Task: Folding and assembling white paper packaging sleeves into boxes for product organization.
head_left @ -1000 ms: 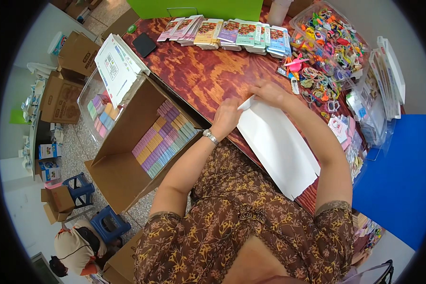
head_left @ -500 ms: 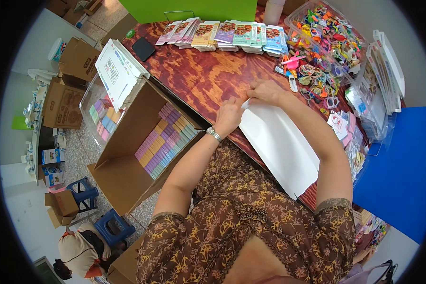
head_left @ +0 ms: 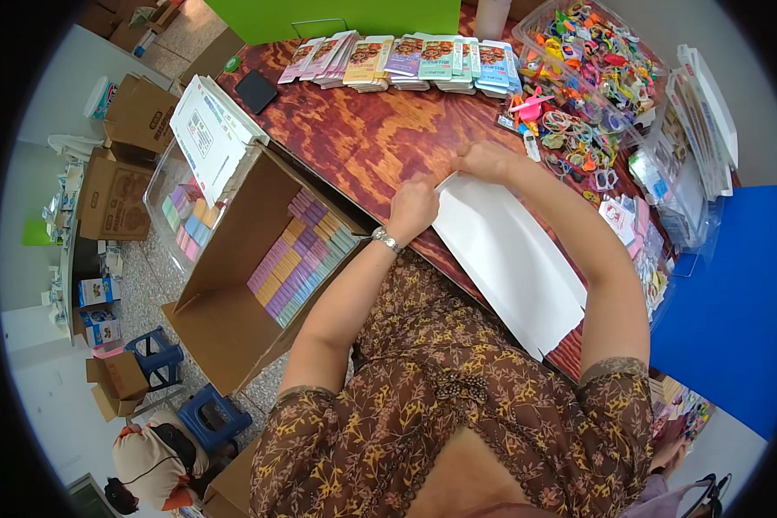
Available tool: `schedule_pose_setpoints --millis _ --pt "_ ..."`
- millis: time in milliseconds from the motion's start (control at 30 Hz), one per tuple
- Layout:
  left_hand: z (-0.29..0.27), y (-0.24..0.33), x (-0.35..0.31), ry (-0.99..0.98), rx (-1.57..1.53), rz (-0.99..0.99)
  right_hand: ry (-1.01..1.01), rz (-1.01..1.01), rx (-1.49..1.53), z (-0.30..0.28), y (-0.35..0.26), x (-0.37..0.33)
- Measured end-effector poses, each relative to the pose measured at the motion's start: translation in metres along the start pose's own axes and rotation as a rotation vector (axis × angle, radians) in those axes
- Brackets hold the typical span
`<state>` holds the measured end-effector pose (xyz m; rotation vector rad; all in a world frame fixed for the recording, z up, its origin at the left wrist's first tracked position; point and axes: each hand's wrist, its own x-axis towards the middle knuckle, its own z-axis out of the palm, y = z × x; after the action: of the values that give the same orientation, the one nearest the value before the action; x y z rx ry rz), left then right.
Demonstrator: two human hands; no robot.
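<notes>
A long white card sheet (head_left: 509,259), perhaps a flattened carton, lies slanted across the table's front edge, its near end overhanging toward me. My left hand (head_left: 415,208), with a watch on its wrist, is closed at the sheet's far left corner. At the far right corner, my right hand (head_left: 483,163) has its fingers bent and pressed onto the edge. The two hands are close together, and that far edge looks folded up between them. My fingertips are partly hidden, so the exact fold cannot be made out.
Left of me stands an open cardboard box (head_left: 220,268) with rows of small pastel packs (head_left: 306,255). Stacks of coloured packets (head_left: 445,62) line the table's back, near a black phone-like object (head_left: 255,91). To the right is a clear bin of colourful trinkets (head_left: 591,65). A person (head_left: 160,462) sits lower left.
My fingers have shifted slightly at the far edge of the sheet, and the small white fold between them shows less. The whole view has moved a little.
</notes>
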<state>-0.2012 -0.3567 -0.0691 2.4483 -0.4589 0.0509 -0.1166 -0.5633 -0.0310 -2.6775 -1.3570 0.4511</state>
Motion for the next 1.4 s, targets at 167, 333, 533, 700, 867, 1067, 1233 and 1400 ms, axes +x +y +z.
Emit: schedule_pose_setpoints --millis 167,333,533,700,867,1067,1233,1400 --pt "-0.008 0.013 -0.003 -0.047 0.074 -0.040 -0.044 -0.052 -0.148 -0.004 -0.008 0.001" --pt "-0.017 0.014 0.001 -0.092 0.056 -0.060 0.041 -0.117 -0.231 -0.008 -0.013 -0.005" --pt "-0.026 0.011 0.008 -0.159 -0.060 0.123 0.077 -0.194 -0.304 -0.001 -0.009 -0.005" --pt "-0.024 0.011 0.010 -0.251 0.036 0.132 0.096 -0.163 -0.262 -0.004 -0.021 0.000" --pt "-0.025 0.012 0.010 -0.148 0.161 0.264 0.207 -0.088 -0.329 0.002 -0.030 -0.003" --pt "-0.020 0.013 0.002 -0.158 0.178 0.310 0.180 -0.181 -0.279 0.011 -0.020 -0.002" --pt "-0.023 0.019 0.003 -0.195 0.231 0.292 0.072 -0.046 -0.275 0.005 -0.038 0.000" --pt "-0.032 0.013 0.013 -0.189 0.120 0.206 0.220 -0.021 -0.326 0.018 -0.032 -0.002"
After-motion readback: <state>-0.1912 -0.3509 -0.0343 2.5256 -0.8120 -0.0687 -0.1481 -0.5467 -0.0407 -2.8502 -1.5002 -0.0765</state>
